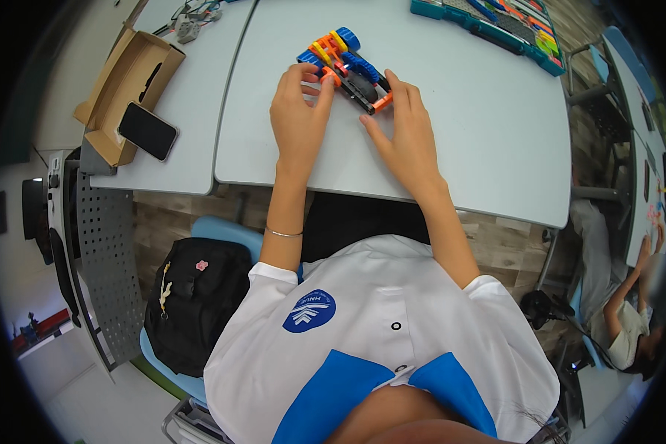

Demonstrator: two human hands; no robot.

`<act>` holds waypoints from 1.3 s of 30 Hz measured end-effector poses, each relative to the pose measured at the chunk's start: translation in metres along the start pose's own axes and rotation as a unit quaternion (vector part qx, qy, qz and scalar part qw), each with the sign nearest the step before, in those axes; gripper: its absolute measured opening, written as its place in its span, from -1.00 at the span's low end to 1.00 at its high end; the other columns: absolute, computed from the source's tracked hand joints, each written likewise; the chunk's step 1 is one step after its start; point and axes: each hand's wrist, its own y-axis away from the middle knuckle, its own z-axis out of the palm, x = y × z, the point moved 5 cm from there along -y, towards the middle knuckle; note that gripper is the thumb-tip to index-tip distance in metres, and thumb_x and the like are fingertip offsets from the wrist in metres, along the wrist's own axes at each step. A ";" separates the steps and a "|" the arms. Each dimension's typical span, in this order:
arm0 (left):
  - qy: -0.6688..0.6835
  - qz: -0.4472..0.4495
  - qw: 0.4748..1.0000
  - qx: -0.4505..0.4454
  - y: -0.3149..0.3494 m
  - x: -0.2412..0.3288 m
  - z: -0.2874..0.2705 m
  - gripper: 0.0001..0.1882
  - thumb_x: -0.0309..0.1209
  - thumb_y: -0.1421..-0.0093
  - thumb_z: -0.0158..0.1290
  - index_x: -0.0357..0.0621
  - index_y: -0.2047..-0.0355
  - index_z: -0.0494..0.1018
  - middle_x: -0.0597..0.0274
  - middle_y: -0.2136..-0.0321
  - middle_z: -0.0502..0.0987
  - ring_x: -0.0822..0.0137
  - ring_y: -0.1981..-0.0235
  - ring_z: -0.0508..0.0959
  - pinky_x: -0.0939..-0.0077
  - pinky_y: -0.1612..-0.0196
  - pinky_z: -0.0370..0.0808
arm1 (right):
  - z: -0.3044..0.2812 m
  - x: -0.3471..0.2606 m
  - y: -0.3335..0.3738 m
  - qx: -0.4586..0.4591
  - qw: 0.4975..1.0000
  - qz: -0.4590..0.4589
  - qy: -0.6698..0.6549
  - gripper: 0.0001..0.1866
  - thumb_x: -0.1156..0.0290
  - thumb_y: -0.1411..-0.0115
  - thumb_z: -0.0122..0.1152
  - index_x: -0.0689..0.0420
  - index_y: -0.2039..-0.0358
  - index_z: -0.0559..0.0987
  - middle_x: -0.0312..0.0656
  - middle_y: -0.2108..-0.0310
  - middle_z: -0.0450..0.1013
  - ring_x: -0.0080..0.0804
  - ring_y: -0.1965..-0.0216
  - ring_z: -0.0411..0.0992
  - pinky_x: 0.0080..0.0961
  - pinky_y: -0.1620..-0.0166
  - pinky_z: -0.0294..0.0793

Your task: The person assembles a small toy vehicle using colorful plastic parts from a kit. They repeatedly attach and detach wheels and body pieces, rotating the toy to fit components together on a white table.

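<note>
toy vehicle [348, 66] on table [459, 133] | left hand [297, 111] pinching its orange end | right hand [403, 133] apparently open, fingertips touching it

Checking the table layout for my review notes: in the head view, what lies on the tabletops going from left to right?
Cardboard box → phone → left hand → toy model → right hand → parts tray.

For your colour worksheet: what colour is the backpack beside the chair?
Black backpack, head view.
</note>
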 end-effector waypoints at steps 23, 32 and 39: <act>0.161 -0.208 0.957 0.119 0.008 -0.082 -0.082 -0.68 -0.26 -0.31 0.11 -0.32 0.38 0.47 0.19 0.59 0.54 0.41 0.65 0.57 0.60 0.56 0.53 | 0.032 -0.043 0.002 -0.108 0.981 -0.124 -0.106 -0.26 0.30 -0.11 0.35 0.16 -0.27 0.27 0.03 -0.08 0.31 -0.05 -0.08 0.33 -0.21 -0.07 0.35; 0.192 -0.229 0.948 0.114 0.016 -0.085 -0.081 -0.73 -0.30 -0.25 0.20 -0.29 0.37 0.44 0.10 0.60 0.57 0.43 0.66 0.57 0.65 0.61 0.48 | 0.056 -0.069 -0.019 -0.156 0.981 -0.069 -0.096 -0.18 0.34 0.06 0.50 -0.08 -0.25 0.34 -0.09 0.16 0.23 -0.20 0.17 0.36 -0.34 0.20 0.47; 0.083 -0.123 0.981 0.125 0.023 -0.055 -0.078 -0.86 -0.44 -0.30 0.11 -0.25 0.26 0.42 0.16 0.57 0.58 0.47 0.62 0.56 0.68 0.55 0.44 | 0.055 -0.062 -0.018 -0.122 0.980 -0.068 -0.139 -0.36 0.36 0.08 0.53 0.05 -0.03 0.43 -0.13 0.21 0.27 -0.22 0.21 0.38 -0.34 0.22 0.48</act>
